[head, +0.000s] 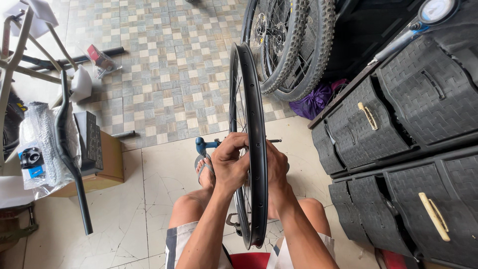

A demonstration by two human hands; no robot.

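Note:
A bare black bicycle wheel rim (250,89) with thin spokes stands upright between my knees, edge-on to me. My left hand (230,162) is curled around the hub area on the rim's left side, fingers closed on it. On the right side of the rim, my right hand (276,167) presses against the same hub area, partly hidden by the rim. A blue-handled tool (203,145) sticks out at the axle just beyond my left hand.
Two knobby-tyred wheels (294,40) lean at the back. Black woven drawer units (398,124) stand to the right. At left are a cardboard box (107,164), a black handlebar (69,149), bubble-wrapped parts (40,144) and a work stand (20,55).

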